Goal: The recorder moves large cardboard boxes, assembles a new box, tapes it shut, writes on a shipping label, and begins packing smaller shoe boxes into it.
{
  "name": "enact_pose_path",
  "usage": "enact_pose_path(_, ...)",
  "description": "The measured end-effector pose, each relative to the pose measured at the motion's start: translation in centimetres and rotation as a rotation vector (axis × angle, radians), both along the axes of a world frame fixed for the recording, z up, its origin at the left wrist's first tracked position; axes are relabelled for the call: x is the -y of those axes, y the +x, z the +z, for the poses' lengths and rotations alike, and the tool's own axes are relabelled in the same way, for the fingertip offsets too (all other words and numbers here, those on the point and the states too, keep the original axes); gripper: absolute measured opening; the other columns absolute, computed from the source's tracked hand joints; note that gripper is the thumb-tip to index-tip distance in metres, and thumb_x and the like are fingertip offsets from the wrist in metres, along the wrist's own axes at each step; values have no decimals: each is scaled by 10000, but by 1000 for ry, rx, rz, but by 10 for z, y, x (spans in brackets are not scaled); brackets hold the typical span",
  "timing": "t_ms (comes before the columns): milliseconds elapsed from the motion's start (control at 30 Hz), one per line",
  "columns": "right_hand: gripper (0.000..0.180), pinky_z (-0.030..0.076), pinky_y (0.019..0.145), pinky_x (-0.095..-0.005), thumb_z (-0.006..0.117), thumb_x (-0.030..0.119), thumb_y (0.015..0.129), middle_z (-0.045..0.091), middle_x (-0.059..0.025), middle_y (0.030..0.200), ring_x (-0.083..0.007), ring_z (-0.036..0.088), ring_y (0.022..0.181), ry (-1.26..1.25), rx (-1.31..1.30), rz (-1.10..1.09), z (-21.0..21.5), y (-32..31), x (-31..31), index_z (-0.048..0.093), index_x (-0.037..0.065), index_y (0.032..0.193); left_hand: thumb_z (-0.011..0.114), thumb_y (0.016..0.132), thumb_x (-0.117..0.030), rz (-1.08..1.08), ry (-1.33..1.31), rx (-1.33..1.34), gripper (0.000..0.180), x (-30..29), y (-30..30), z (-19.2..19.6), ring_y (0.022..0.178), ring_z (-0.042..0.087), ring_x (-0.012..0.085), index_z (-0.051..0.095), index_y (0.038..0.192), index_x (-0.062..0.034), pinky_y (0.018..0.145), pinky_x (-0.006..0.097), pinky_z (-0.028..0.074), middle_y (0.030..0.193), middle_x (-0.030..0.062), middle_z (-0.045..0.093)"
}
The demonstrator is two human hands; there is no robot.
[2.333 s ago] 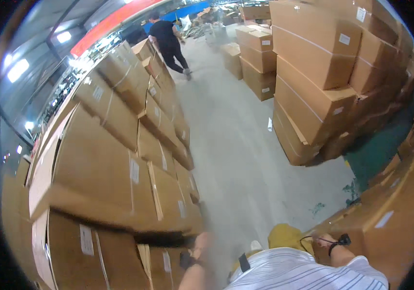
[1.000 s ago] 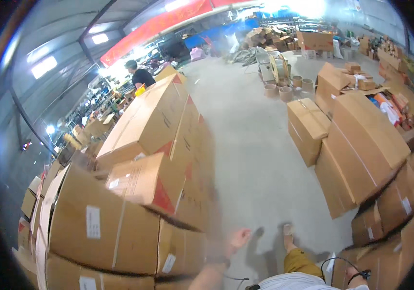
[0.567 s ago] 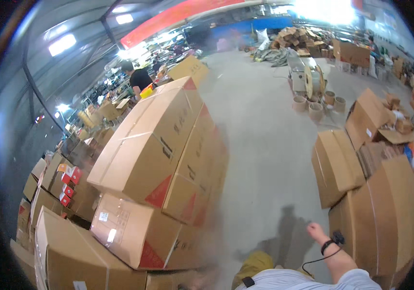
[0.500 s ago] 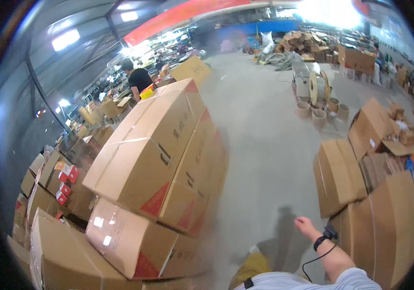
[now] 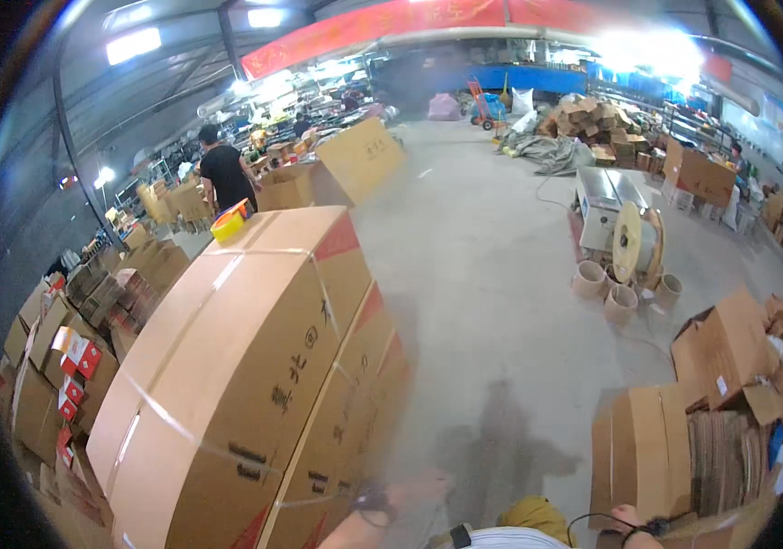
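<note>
Low in the view, my left hand [image 5: 419,494] is stretched forward beside the stack of tall brown cartons [image 5: 254,384]. Motion smears its fingers, and I see nothing clearly held in it. At the lower right, my right hand [image 5: 627,518] hangs in front of a brown carton [image 5: 638,457], its fingers curled with nothing visible in them. A dark band with a cable is at its wrist. White strapping runs round the stacked cartons. On their far top edge rests a tape dispenser [image 5: 230,222] with a yellow roll.
Flattened cardboard [image 5: 721,457] and an opened carton [image 5: 725,352] stand at the right. Farther on are a machine with a large reel [image 5: 627,236] and several cardboard tubes [image 5: 621,303]. A person in black [image 5: 224,171] stands beyond the stack, near an opened carton [image 5: 286,188].
My view has lifted and shifted, showing more of the far hall. The left hand has come into view; the right hand now appears lower. The person in black has moved left in the picture.
</note>
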State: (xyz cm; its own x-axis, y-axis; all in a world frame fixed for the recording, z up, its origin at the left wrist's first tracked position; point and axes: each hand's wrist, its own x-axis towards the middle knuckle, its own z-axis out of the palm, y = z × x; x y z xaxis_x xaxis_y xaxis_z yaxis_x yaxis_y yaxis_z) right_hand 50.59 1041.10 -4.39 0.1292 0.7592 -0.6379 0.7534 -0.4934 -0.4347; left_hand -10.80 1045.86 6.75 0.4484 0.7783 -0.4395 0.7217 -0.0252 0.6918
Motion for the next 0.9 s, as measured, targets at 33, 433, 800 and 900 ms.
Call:
enact_pose_path(33, 234, 384, 351, -345, 505, 179, 711, 494, -69, 431, -224, 467, 345, 194, -146, -451, -17, 21, -2, 544, 31, 533, 459, 770, -191, -104, 30, 65, 256, -48, 22, 49, 809, 550, 274, 548, 955, -39, 718, 370, 431, 906, 146, 573)
enact_pose_path(433, 109, 354, 465, -304, 520, 117, 746, 462, -34, 577, -141, 424, 519, 313, -457, -210, -34, -137, -584, 536, 23, 692, 502, 752, -212, 289, 44, -46, 246, -370, -13, 118, 770, 566, 315, 575, 906, -34, 675, 402, 446, 850, 155, 595)
enact_pose_path(800, 172, 442, 650, -280, 540, 158, 802, 584, -54, 775, -140, 543, 734, 560, -733, 1154, 174, -597, -877, 563, 41, 926, 512, 773, -173, 600, 452, 14, 194, -625, -127, 20, 797, 552, 302, 597, 903, -57, 720, 388, 444, 859, 140, 586)
enact_pose_path(900, 313, 447, 738, -340, 545, 288, 795, 604, -120, 880, -247, 567, 803, 181, -384, 1393, 92, -592, -943, 566, 71, 1021, 543, 768, -178, 622, 418, 126, 243, -738, -178, -3, 924, 520, 287, 568, 994, -94, 789, 384, 428, 937, 138, 552)
